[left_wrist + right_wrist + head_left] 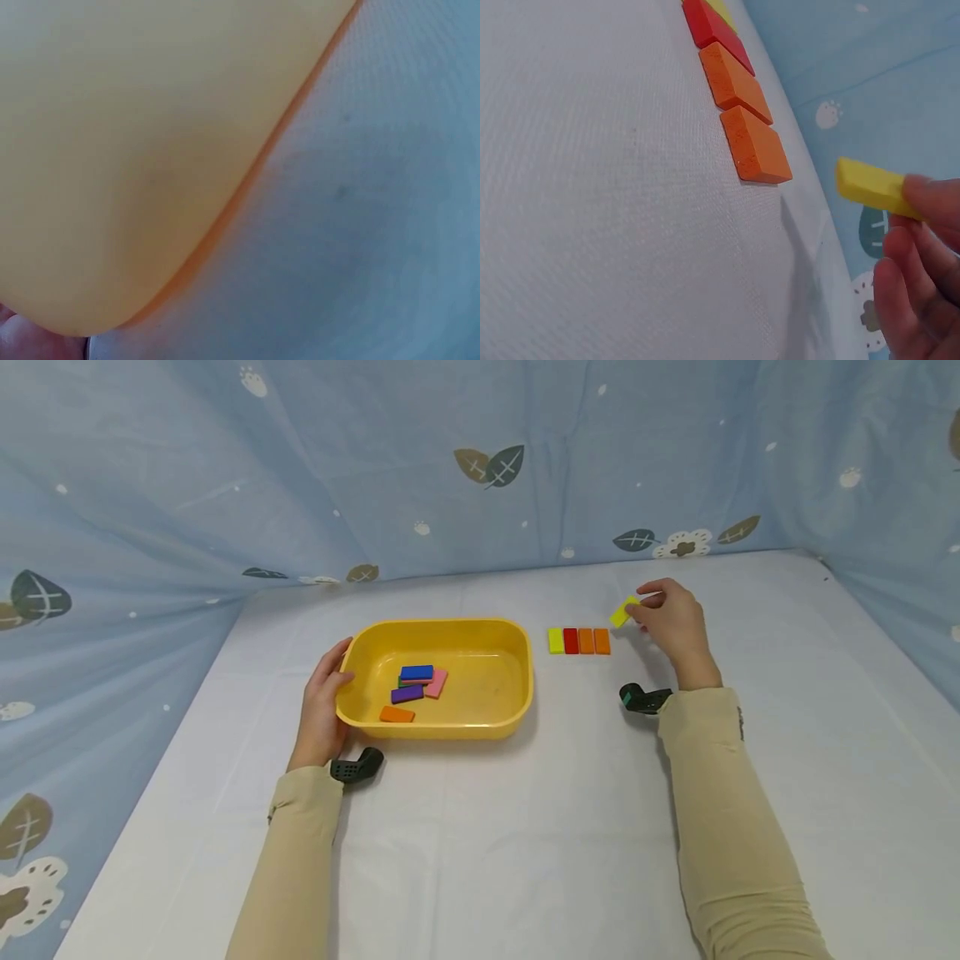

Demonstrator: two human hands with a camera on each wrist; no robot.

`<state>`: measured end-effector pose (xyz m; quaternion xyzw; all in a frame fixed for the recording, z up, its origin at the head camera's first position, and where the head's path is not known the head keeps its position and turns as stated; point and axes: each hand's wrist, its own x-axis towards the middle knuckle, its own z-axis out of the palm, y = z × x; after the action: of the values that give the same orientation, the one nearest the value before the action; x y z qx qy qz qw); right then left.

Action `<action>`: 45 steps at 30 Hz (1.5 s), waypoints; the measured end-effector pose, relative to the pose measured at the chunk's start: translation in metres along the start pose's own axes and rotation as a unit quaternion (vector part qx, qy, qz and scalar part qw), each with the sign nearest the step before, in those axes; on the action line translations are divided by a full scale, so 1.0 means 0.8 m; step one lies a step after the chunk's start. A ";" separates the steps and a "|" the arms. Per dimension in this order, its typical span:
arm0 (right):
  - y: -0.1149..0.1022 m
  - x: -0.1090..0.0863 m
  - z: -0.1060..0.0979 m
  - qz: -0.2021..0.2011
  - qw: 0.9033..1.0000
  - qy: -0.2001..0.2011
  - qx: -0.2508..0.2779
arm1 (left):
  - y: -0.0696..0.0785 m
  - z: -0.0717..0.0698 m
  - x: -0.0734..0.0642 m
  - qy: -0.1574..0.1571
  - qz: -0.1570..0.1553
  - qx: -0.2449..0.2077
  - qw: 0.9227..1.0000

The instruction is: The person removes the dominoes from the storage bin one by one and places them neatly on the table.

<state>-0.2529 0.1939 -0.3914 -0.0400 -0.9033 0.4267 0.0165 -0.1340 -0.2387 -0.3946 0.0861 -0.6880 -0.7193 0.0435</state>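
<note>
Right of centre in the head view, the right hand is pinching a yellow block between thumb and fingers, near the right end of a block row. Left of centre, the left hand is gripping a yellow tub by its left rim, fingers outside.

Tub on counter, loose blocks inside, mostly L side; row of 4 blocks R of tub; curtain behind.

From the near side, the white tablecloth is being viewed forward and down by the head camera; closely, the yellow rounded plastic tub is being shared by left wrist, orange rectangular blocks by right.
</note>
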 end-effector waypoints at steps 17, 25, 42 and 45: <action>0.012 0.000 0.006 0.021 0.992 -0.117 -0.043 | 0.000 0.001 0.000 -0.002 0.005 -0.002 1.000; 0.008 -0.001 0.005 0.035 0.988 -0.143 -0.033 | -0.002 0.000 0.001 0.001 0.008 0.001 1.000; 0.007 -0.002 0.008 0.021 0.982 -0.176 -0.056 | -0.003 0.000 0.000 -0.002 0.005 -0.003 1.000; 0.007 -0.002 0.009 0.023 0.982 -0.177 -0.058 | -0.004 0.000 0.000 0.000 0.005 -0.001 1.000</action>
<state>-0.2517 0.1921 -0.4002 0.0151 -0.9138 0.3747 -0.1559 -0.1339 -0.2389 -0.3976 0.0826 -0.6879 -0.7195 0.0474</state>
